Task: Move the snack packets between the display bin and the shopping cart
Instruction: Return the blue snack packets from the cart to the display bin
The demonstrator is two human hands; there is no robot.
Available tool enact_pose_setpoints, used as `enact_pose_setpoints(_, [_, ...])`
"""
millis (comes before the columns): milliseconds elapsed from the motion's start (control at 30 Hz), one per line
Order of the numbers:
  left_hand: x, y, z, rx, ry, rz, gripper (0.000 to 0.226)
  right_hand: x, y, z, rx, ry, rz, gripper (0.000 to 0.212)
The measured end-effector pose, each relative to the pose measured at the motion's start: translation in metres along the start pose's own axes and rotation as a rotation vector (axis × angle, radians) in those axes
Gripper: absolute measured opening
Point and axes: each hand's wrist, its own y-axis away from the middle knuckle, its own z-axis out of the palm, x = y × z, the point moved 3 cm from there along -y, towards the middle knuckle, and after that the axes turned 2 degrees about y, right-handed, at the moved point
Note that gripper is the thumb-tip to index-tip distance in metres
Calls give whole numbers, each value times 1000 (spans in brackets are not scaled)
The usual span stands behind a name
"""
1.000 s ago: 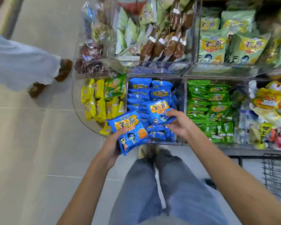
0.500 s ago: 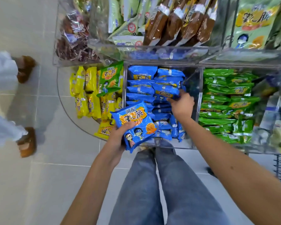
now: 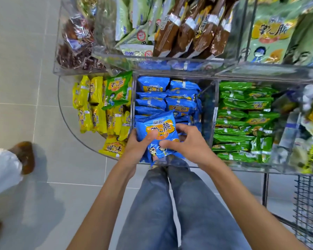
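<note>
Grip doubled on the blue snack packet (image 3: 157, 129): right hand (image 3: 186, 141), deep among the stacked blue packets (image 3: 152, 103) half a second ago, now drawn back and pinching the packet's lower part with curled fingers. Left hand (image 3: 135, 147) clasping the same packet from its left side, thumb across the face. Packet held over the front edge of the display bin (image 3: 224, 166), middle compartment; possibly a second one beneath, hard to tell. Probably a bundle gathered for transfer to the shopping cart (image 3: 309, 204), well apart at lower right.
</note>
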Motion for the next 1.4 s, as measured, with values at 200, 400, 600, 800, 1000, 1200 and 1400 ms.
enact_pose_setpoints(200, [-5,-1,-5,89,-45,50,61,0,6,-19,-184,-658,67,21])
enact_pose_setpoints(400, [-9,-4,-28,200,-8,91,31,27,-28,-46,186,-629,55,21])
enact_pose_setpoints(600, [-12,-2,-44,249,27,90,26,56,-71,-37,528,315,3,25])
enact_pose_setpoints(800, [-12,0,-36,205,18,78,45,69,-77,-23,745,193,102,34])
enact_pose_setpoints(1000, [-12,-3,-27,173,25,82,52,64,-72,-17,726,251,92,29])
enact_pose_setpoints(1200, [-13,-3,-13,101,-96,91,20,43,-18,3,594,-101,-45,37])
enact_pose_setpoints(1400, [-12,-3,0,-21,-187,57,45,36,0,4,138,-86,81,45])
